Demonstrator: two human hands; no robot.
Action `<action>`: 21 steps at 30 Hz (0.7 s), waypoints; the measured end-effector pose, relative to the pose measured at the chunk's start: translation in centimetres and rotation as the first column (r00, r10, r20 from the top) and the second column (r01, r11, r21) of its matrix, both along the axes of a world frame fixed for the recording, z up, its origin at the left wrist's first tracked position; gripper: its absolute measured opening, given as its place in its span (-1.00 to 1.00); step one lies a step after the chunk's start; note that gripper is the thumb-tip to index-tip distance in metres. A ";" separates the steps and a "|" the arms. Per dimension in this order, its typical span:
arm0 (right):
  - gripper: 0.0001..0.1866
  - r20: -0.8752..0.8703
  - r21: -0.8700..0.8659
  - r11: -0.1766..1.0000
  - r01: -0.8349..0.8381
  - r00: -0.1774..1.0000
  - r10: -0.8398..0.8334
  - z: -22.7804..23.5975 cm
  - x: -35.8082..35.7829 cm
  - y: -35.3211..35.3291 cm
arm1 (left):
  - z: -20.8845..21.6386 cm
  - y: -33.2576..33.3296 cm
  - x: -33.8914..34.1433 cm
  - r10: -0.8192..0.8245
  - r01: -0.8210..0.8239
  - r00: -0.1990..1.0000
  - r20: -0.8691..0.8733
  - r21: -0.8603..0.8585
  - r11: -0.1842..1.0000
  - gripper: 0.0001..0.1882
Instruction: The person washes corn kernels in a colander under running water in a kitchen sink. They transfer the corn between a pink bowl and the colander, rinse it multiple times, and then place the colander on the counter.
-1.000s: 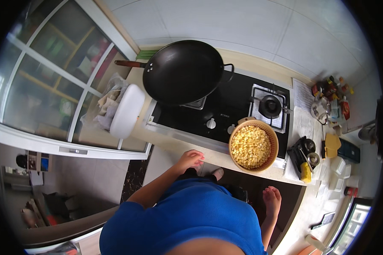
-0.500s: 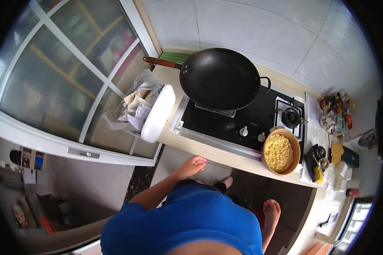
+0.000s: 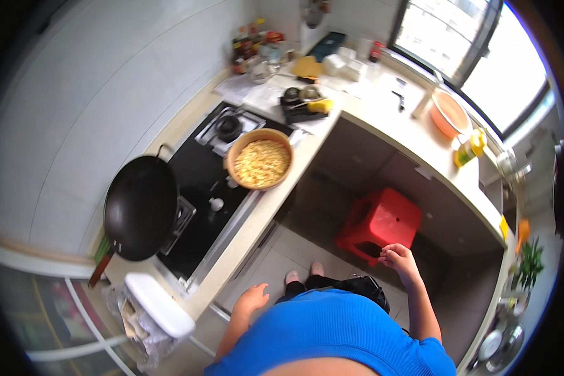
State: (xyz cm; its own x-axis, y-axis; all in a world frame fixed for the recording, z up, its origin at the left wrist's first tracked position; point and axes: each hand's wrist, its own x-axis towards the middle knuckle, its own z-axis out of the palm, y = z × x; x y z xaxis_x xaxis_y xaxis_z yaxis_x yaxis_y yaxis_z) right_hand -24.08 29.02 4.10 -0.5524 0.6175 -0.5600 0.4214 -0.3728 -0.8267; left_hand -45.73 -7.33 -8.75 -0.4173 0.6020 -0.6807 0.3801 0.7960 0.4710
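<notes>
My left hand [image 3: 251, 299] hangs in the air beside the counter's front edge, fingers loosely stretched, with nothing in it. Out over the front of a red plastic stool [image 3: 391, 216] is my right hand [image 3: 400, 260], its fingers slightly bent and apart, also holding nothing. I cannot tell whether it touches the stool. A tan basket of yellow kernels or chopped pieces [image 3: 262, 164] rests at the near edge of the black gas stove [image 3: 197, 153]. A large black wok [image 3: 141, 207] with a wooden handle sits on the left burner.
A white-lidded bin [image 3: 160, 305] with a plastic liner stands at the counter's left end. Along the right counter are a yellow bottle [image 3: 470, 148] and a pinkish basin [image 3: 449, 114] below the window. Seasoning bottles [image 3: 247, 42] crowd the far corner.
My view has turned right, bringing the window, right counter and red stool into sight. My right hand has come up and forward over the stool. The wok and basket keep their places.
</notes>
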 end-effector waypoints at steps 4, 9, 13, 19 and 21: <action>-0.88 -0.020 -0.024 0.978 0.209 0.978 -0.210 -1.2 8.9 -0.8 | 0.5 6.1 0.0 -0.188 0.196 0.973 -0.137 0.045 0.980 -0.53; -0.87 -0.040 0.021 0.918 0.397 0.918 -0.396 -1.8 19.8 -1.8 | 3.3 14.7 2.8 -0.432 0.432 0.887 -0.165 -0.034 0.901 -0.55; -0.87 -0.069 0.019 0.855 0.518 0.854 -0.515 -2.7 29.1 -1.1 | 2.4 22.0 8.5 -0.605 0.608 0.763 -0.227 -0.066 0.791 -0.55; -0.85 0.015 -0.001 0.728 0.685 0.728 -0.685 -5.3 42.7 1.8 | 1.1 31.4 21.5 -0.662 0.663 0.748 -0.042 0.102 0.742 -0.52; -0.86 0.023 0.000 0.694 0.720 0.694 -0.719 -5.6 46.0 3.4 | 2.2 34.6 25.3 -0.716 0.706 0.696 0.062 0.124 0.697 -0.51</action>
State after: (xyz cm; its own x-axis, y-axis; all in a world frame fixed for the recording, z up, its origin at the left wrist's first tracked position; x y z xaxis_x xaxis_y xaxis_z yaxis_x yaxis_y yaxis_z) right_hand 21.88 32.44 -1.47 0.0697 0.8167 -0.5728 0.0374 -0.5759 -0.8167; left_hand -20.45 27.24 -6.50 0.2248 0.7471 -0.6255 0.7645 0.2628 0.5886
